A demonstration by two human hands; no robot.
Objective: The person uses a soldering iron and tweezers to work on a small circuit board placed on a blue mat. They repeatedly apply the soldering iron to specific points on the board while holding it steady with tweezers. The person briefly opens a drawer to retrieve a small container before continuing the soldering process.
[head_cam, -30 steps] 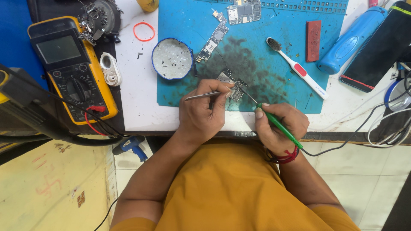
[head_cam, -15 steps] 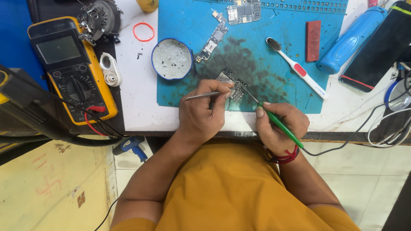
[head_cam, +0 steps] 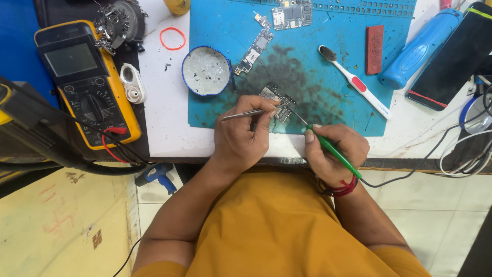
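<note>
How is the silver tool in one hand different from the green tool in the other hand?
The tweezers in the left hand are bare silver metal; the soldering iron in the right hand has a green handle. The tweezers have no cord; the soldering iron trails a black cable off the bench. The tweezers lie nearly level, while the soldering iron slants. Both tips meet at the small circuit board on the blue mat.

Left hand [head_cam: 241, 138] pinched shut; right hand [head_cam: 335, 154] curled in pen grip; forearms converging.
</note>
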